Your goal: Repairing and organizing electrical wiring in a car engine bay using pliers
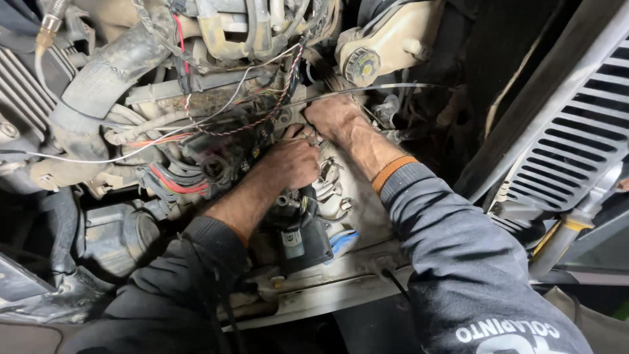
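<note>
I look down into a dirty engine bay. My left hand (291, 162) is curled into a fist beside a bundle of wires (216, 134), its fingers closed around something small that I cannot make out. My right hand (334, 115) reaches deeper, fingers pressed down among the wires and a metal bracket (331, 172) near the engine's pale cover (357, 210). The two hands almost touch. A black electrical part with a label (301, 236) sits just below my left wrist. Both fingertips are hidden by wiring and grime.
A thick grey hose (105, 75) crosses the upper left. A cream reservoir with a dark cap (362, 65) stands behind my right hand. The radiator grille (576, 131) and a strut (563, 239) lie to the right. Loose red and white cables (164, 141) hang over the engine.
</note>
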